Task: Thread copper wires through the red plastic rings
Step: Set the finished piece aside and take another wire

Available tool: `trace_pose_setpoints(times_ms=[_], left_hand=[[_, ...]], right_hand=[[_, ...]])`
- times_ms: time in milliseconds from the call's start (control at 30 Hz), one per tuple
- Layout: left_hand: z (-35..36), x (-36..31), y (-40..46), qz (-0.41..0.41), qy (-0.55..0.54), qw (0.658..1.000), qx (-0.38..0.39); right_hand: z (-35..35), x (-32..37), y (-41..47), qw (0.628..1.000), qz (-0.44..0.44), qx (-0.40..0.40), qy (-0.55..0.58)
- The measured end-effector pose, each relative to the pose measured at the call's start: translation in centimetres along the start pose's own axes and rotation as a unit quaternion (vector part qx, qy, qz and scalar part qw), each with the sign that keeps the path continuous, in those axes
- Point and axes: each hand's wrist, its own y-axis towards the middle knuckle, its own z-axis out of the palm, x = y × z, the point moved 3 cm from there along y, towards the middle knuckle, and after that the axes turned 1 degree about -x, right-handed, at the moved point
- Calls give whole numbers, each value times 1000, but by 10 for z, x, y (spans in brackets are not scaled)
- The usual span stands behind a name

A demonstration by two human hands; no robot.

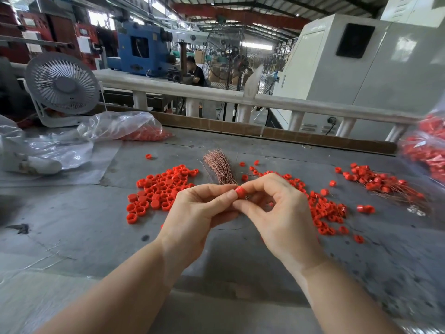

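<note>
A single red plastic ring (240, 192) is held above the grey table, pinched between the fingertips of both hands. My left hand (199, 213) grips it from the left with thumb and forefinger. My right hand (274, 208) pinches it from the right, fingers curled. Any wire at the ring is too thin to make out. Just beyond the hands lies a fanned bundle of copper wires (220, 168). A heap of loose red rings (159, 191) sits to the left, another spread of rings (322, 208) to the right. Rings with wires through them (385, 183) lie at far right.
A grey desk fan (62, 83) stands at back left. A clear plastic bag with red rings (134, 130) lies behind the left heap, another bag of red parts (428, 145) at the right edge. A brown raised strip (265, 131) borders the table's far side.
</note>
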Motion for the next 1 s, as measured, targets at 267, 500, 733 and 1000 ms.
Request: trace_pose_setpoints(times_ms=[267,500,733,1000], left_hand=[[2,-3,-1,-14,52,998,16],[2,-1,-2,-7,71,997,7],[1,2,-1,-4,90,996,19],[-5,6,4,-24,41,999,-4]], right_hand=[[-1,-4,-1,999,13,-22,-47],[3,4,-2,987,-46,-3,-157],[6,1,-3,982,-38,12,-184],[7,4,-4,987,-80,20,-137]])
